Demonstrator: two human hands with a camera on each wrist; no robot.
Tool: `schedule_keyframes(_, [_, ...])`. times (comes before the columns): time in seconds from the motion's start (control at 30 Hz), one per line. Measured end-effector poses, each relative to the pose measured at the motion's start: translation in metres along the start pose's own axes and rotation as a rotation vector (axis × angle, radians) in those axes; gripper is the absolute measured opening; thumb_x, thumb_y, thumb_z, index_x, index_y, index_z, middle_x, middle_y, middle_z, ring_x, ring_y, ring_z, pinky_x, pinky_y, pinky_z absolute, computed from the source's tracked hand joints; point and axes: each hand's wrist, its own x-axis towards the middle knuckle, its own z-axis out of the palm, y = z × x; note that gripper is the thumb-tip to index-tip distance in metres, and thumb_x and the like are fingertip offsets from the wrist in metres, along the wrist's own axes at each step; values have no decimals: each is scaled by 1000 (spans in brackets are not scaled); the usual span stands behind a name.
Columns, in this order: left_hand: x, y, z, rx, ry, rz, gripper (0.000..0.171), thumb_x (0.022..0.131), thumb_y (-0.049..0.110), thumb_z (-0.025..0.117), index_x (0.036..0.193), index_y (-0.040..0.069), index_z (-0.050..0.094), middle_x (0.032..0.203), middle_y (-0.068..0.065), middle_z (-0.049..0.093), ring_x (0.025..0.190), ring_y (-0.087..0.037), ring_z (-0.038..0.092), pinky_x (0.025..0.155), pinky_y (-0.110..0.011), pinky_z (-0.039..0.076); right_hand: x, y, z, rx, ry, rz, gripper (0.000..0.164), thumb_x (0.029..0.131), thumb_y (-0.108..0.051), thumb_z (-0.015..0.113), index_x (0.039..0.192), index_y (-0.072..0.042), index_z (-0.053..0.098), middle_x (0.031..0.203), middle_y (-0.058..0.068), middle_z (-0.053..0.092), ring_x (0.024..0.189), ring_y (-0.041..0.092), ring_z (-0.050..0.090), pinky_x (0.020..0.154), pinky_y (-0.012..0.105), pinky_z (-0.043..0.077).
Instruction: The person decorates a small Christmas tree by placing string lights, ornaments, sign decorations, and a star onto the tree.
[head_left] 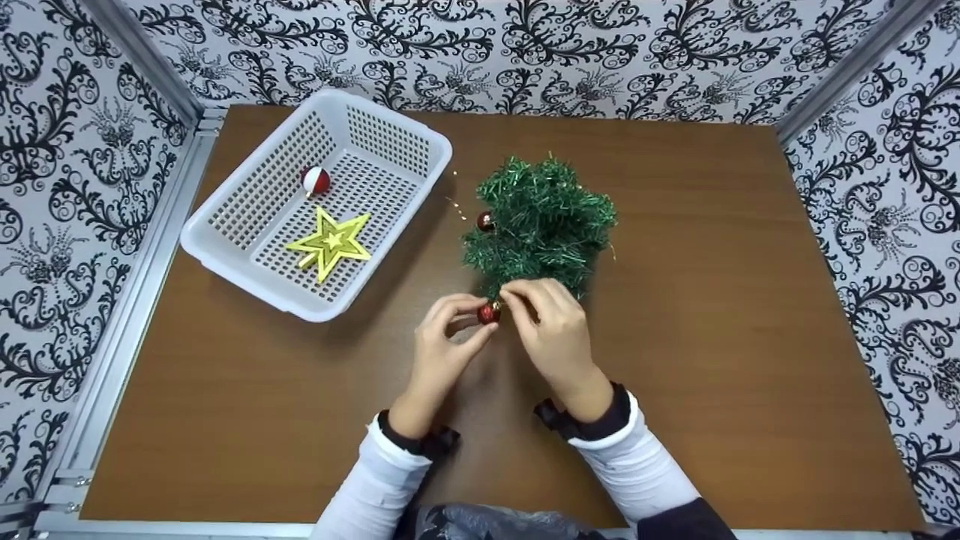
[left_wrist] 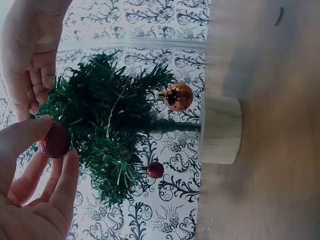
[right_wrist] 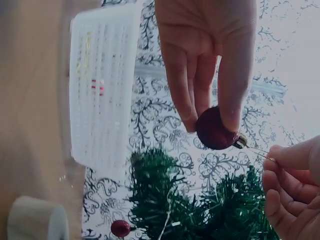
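My left hand (head_left: 442,341) holds a red glitter bauble (head_left: 488,312) between thumb and fingers, in front of the small green Christmas tree (head_left: 547,217). The bauble's gold cap and thin gold hanging thread (right_wrist: 257,151) show in the right wrist view. With thumb and index finger, my right hand (head_left: 555,330) pinches the end of that thread, close to the tree's near branches. On the tree hang another red bauble (left_wrist: 155,169) and an orange-gold bauble (left_wrist: 178,96). A round wooden base (left_wrist: 221,131) carries the tree.
To the left stands a white perforated basket (head_left: 262,292). Inside it lie a yellow star (head_left: 332,241) and a red-and-white bauble (head_left: 316,181). A fine string of lights (head_left: 456,208) sticks out from the tree's left side. Patterned walls (head_left: 465,67) enclose the brown table (head_left: 697,322).
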Motion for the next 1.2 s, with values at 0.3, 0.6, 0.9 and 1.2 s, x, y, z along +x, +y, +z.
schedule_keyframes(0.3, [17,-5,8,-79,28,-160,28,71,-1,71,97,-9,62,99,-20,57,84,-26,62,76,-34,53,15,11,5,-139,60,-42,10,80,-16,66,86,-8,70,76,3,65,71,18,58,67,28,50])
schedule_keyframes(0.6, [23,-10,10,-90,-3,-177,29,72,-1,70,98,-9,61,99,-20,56,84,-28,61,75,-37,53,20,11,4,-182,68,-37,10,77,-14,69,84,-7,70,74,3,65,68,18,58,64,28,49])
schedule_keyframes(0.9, [27,-6,18,-39,-27,-129,28,72,-1,70,97,-9,61,98,-21,57,83,-29,62,74,-36,54,19,14,-2,-208,56,-12,12,80,-16,66,87,-6,69,75,5,64,69,19,59,66,29,51])
schedule_keyframes(1.2, [29,-2,23,70,-17,-68,26,72,1,71,96,-7,62,96,-19,58,81,-28,63,73,-35,54,18,13,-7,-199,40,-14,14,80,-13,65,92,-6,69,79,7,64,73,20,60,67,28,52])
